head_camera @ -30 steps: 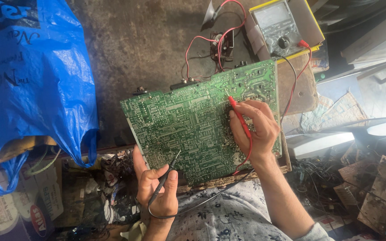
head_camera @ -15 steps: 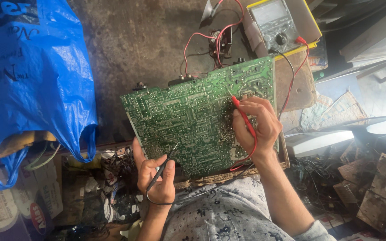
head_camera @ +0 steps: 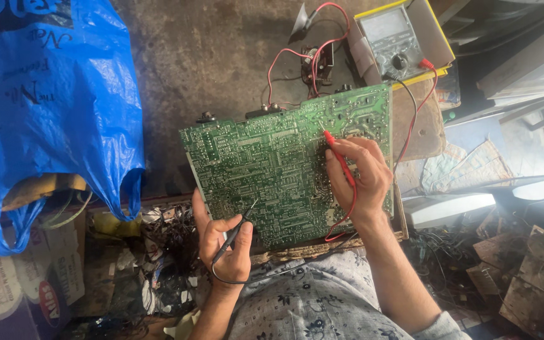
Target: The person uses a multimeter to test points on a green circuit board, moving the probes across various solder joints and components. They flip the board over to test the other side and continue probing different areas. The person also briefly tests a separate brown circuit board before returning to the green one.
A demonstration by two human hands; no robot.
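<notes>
While the green circuit board (head_camera: 284, 170) lies solder side up in the middle of the scene, tilted with its right corner far and its left corner nearer, both hands work at it. The right hand (head_camera: 357, 179) rests on the board's right part, its grip closed round a red probe (head_camera: 340, 157) whose tip touches the board near the upper right. A red lead (head_camera: 347, 220) loops from that hand down over the board's near edge. The left hand (head_camera: 225, 242) is at the board's near left edge, its grip closed round a black probe (head_camera: 237, 230) whose tip points at the board's lower middle; whether the tip touches, I cannot tell. A thin black lead (head_camera: 247, 280) curls from it across the person's patterned lap.

Beyond the board's far right corner an analog multimeter (head_camera: 391, 41) sits in a yellow-edged box, with red and black wires running from it toward the board. A small black part with tangled red wires (head_camera: 319, 60) lies just left of the meter. A blue plastic bag (head_camera: 45, 107) fills the left side, hanging over a cardboard box (head_camera: 20, 296). Scrap wires and debris (head_camera: 165, 252) crowd the near left, and broken board pieces (head_camera: 524, 277) lie at the near right.
</notes>
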